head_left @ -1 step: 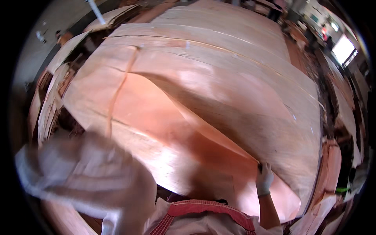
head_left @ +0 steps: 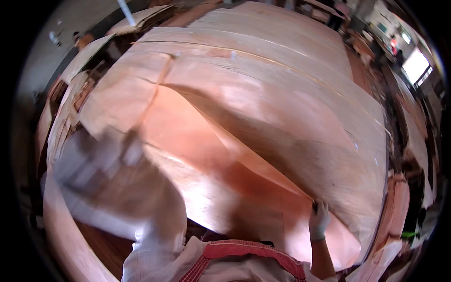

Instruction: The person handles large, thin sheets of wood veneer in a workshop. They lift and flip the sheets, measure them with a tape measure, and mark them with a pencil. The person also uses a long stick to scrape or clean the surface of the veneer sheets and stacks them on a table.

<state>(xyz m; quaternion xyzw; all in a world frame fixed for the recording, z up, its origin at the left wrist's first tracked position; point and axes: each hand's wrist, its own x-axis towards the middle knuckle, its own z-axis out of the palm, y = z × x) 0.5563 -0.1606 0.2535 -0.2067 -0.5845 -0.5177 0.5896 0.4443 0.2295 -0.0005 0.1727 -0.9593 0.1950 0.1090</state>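
A thin orange-pink wood veneer sheet (head_left: 181, 124) lies across a broad stack of pale veneer (head_left: 282, 101), its far edge raised and casting a shadow. My right hand (head_left: 320, 220), in a light glove, is closed on that raised edge near the front right. Over the sheet's left part, my left hand (head_left: 115, 148) is smeared by motion, so its fingers cannot be read. A narrow, darker orange strip (head_left: 162, 73) crosses the stack beyond the left hand.
Ragged veneer piles stand along the left (head_left: 70, 101) and right (head_left: 397, 197) sides. Further large sheets (head_left: 272, 26) continue at the far end. A person (head_left: 339, 14) stands beyond them. A bright window (head_left: 416, 66) is at the far right.
My left hand and forearm have swung right and farther over the veneer. My right hand stays on the raised edge. The whole view has shifted slightly.
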